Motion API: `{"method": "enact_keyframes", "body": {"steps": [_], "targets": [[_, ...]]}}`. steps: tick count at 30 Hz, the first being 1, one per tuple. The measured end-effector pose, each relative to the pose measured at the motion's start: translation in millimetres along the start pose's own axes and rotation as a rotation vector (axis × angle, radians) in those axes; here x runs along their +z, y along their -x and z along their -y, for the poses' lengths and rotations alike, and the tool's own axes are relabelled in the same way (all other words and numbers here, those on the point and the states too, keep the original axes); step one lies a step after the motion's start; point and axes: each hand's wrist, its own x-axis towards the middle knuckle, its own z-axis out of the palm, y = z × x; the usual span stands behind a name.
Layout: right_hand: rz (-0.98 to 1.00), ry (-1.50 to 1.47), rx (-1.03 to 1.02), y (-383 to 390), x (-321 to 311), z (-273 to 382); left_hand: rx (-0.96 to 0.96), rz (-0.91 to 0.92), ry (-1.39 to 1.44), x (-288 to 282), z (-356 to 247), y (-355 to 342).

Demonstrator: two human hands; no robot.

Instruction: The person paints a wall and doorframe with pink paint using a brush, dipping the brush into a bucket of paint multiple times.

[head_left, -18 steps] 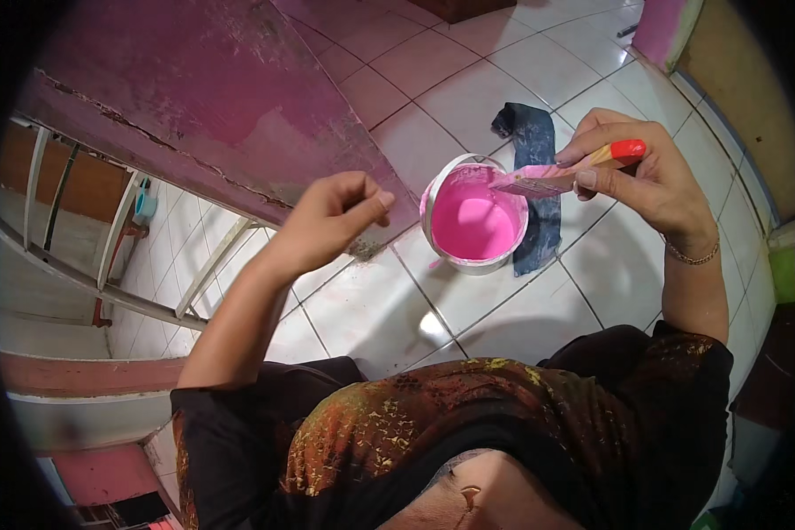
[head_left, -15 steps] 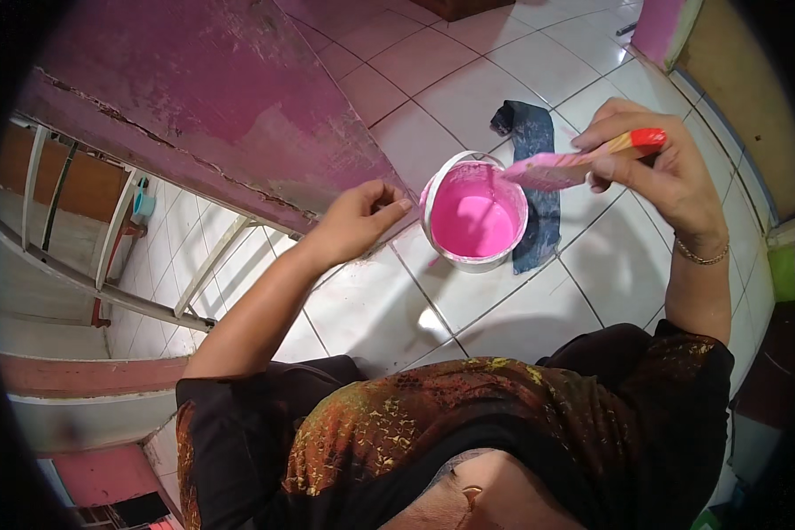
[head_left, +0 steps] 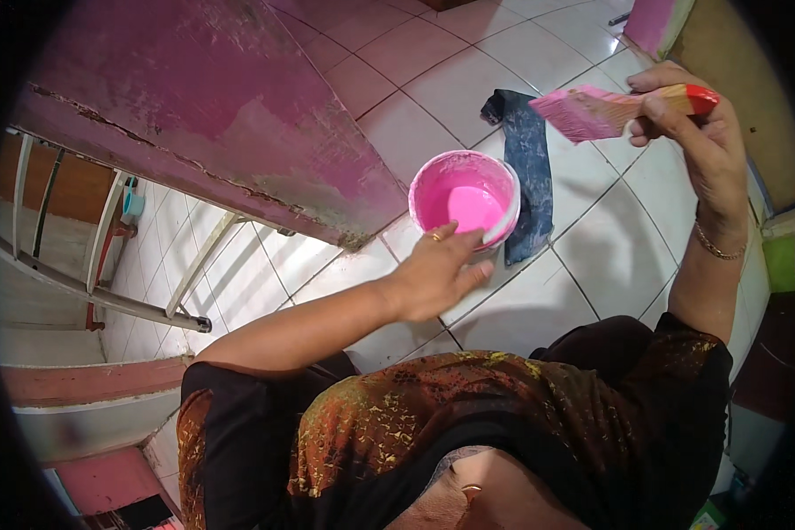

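A flat paintbrush (head_left: 592, 115) with pink-coated bristles and a red-tipped wooden handle is held in my right hand (head_left: 711, 155), up and to the right of the paint bucket. The white bucket (head_left: 418, 181) stands on the tiles with pink paint (head_left: 468, 199) inside, its inner wall smeared pink. Its white handle (head_left: 510, 221) lies over toward the right side of the rim. My left hand (head_left: 435, 274) reaches to the near side of the bucket, fingers apart, fingertips at the rim by the handle. Whether they touch it I cannot tell.
A dark blue cloth (head_left: 530, 177) lies on the white tiled floor just right of the bucket. At left stands a patchy pink and purple wall (head_left: 194, 106) with a cracked lower edge. A pale metal frame (head_left: 106, 234) curves beside it, with a turquoise dipper (head_left: 133, 203) behind.
My left hand has moved right, to the bucket's near rim. The bucket's handle has swung from the left side to the right. My right hand has carried the paintbrush up and right, away from the bucket.
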Motion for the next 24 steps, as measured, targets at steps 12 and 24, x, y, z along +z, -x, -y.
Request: {"method": "enact_keyframes", "body": {"steps": [12,24], "targets": [[0.739,0.176,0.044,-30,128,-99,0.118,0.004,-0.434,4,-1,41],[1.003,0.597,-0.020,-25,218,-177,-0.174,0.134,-0.158,-65,8,113]]}}
